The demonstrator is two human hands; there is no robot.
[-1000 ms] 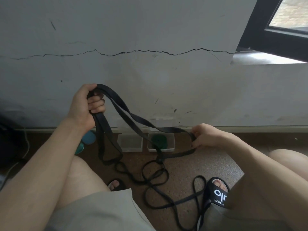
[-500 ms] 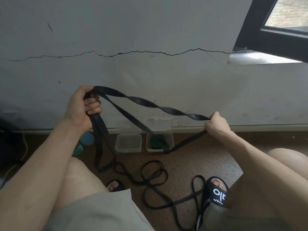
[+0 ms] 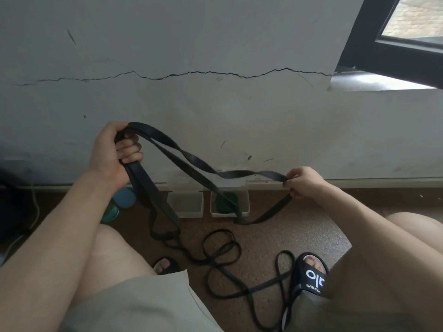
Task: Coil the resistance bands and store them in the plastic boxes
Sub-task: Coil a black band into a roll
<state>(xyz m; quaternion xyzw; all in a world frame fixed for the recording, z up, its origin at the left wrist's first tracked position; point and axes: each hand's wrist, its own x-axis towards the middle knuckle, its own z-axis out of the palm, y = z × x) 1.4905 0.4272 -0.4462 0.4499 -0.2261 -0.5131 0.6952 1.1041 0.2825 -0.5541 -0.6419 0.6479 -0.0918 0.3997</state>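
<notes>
Your left hand (image 3: 112,154) is raised near the cracked grey wall (image 3: 215,44) and closed in a fist around several gathered loops of the flat black rubber resistance band (image 3: 191,161), whose hanging folds drop from the fist toward the speckled brown floor (image 3: 287,231). Your right hand (image 3: 303,184) sits lower and to the right, its fingertips pinched on a single twisted run of that same band. Between the two hands the strap runs left to right, sloping down from the left fist to the right pinch, so the next wrap looks to travel leftward and up to the left hand, which serves as the spool. The slack trails down from your right hand to the floor and tangles between your feet. Two clear plastic boxes (image 3: 185,204) stand on the floor against the wall, beyond the band and between your hands; the right one already holds a coiled dark green band (image 3: 224,202). The only writing is white lettering on the black slide sandal (image 3: 311,276) on your right foot; it resembles "olo", with smaller text beneath that is too blurred to read.
</notes>
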